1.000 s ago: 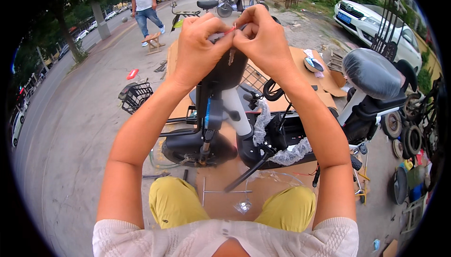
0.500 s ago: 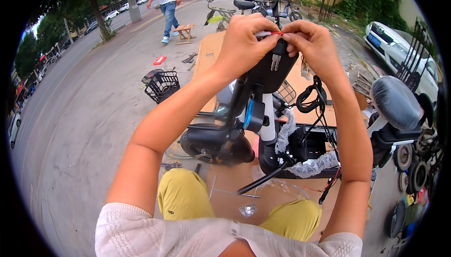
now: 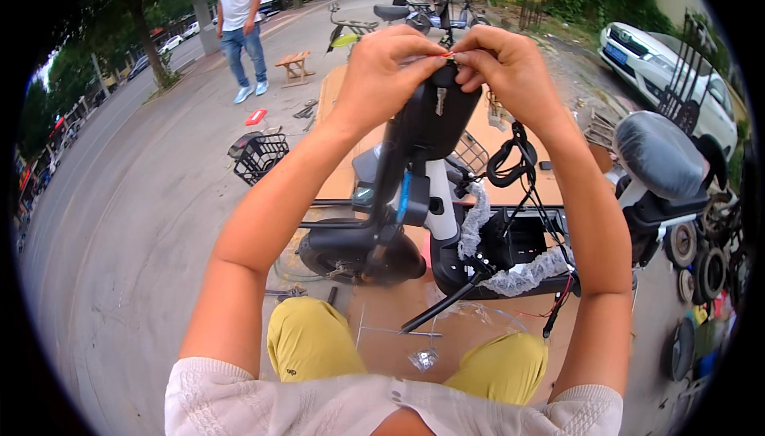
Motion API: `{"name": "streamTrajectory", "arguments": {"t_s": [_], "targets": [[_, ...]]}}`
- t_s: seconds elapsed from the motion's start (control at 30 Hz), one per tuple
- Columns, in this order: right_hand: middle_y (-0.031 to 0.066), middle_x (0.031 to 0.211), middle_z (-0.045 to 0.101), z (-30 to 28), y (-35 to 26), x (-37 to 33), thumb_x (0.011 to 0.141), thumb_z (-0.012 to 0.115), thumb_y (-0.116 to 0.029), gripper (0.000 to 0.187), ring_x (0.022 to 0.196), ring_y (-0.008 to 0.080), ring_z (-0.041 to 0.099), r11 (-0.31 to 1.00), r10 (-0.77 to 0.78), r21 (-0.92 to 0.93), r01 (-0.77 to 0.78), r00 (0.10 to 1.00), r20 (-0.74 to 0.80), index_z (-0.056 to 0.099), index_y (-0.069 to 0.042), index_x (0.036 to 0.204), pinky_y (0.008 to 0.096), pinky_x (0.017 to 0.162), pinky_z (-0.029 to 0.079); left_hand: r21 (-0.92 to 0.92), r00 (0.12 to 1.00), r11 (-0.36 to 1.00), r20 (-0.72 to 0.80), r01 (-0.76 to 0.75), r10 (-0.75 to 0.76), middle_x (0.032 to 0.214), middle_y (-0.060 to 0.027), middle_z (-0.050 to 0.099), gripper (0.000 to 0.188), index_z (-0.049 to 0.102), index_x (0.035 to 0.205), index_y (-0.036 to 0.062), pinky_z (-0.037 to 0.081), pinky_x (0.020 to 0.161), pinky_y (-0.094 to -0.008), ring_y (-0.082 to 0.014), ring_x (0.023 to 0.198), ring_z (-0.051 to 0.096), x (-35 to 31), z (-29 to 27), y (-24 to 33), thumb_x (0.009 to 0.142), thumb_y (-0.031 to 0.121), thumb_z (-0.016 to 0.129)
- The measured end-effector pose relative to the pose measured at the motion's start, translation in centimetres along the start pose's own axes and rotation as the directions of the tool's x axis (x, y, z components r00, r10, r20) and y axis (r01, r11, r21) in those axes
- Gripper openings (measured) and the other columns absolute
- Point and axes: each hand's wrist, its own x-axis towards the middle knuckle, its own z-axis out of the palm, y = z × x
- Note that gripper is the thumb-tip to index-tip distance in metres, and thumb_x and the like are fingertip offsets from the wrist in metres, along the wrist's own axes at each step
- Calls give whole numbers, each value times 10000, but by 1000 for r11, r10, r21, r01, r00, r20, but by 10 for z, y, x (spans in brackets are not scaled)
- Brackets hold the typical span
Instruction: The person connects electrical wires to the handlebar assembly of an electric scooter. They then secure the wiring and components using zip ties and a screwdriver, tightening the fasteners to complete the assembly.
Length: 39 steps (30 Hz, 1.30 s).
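Both hands are raised and meet at the top of a partly assembled black-and-white electric scooter. A thin red wire-like piece shows between their fingertips; most of it is hidden. My left hand pinches it from the left, thumb against forefinger. On its other side my right hand closes thumb and fingers at the same spot. Keys hang on the black panel just below. To the right, a loop of black cable dangles over the scooter's open black compartment, edged with bubble wrap.
Cardboard lies under the scooter. A black basket, a red box and a wooden stool stand to the left. A person is beside the stool. At right are a wrapped seat, tyres and a white car.
My hands stay pinched together; the grey part that showed by the left fingers is now hardly visible. The view has shifted slightly, and the person at left has come nearer.
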Motion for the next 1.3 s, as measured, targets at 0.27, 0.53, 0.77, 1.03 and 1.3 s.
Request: {"name": "streamTrajectory", "arguments": {"t_s": [0.27,0.53,0.77,1.03,1.3], "targets": [[57,731,634,4,3,-1,922,572,-25,99,642,100,616,998,59,10,-59,995,-79,652,28,947,239,587,525,-184,983,967,85,175,-162,946,-77,690,167,733,948,-25,490,820,-274,-141,908,625,2,-7,2,866,117,699],[90,835,621,10,4,-7,871,614,-7,99,683,158,617,974,-129,-209,89,974,-187,653,20,957,276,612,515,-68,898,923,266,379,-350,901,-85,715,225,754,972,16,492,791,-285,-118,835,619,17,-16,16,827,184,715],[145,816,624,26,-4,-13,864,631,-46,105,697,249,614,931,-122,-364,5,946,-300,633,37,928,355,663,481,-69,943,941,41,332,-330,838,-86,693,225,743,927,3,498,723,-298,-161,795,647,6,-1,18,827,203,712],[176,750,659,6,-19,-8,857,625,-183,255,698,256,640,926,70,-353,-133,980,-187,666,69,873,369,658,488,79,999,996,-15,36,-35,885,-118,688,200,735,942,-6,499,761,-328,-242,831,664,-2,13,22,823,150,698],[107,768,610,3,-19,-8,902,580,-215,295,689,179,556,886,218,-392,-248,969,-120,633,72,942,333,582,454,39,999,999,-31,9,-8,802,-106,666,115,724,830,24,463,777,-373,-284,793,629,-8,20,23,757,113,725]]}}
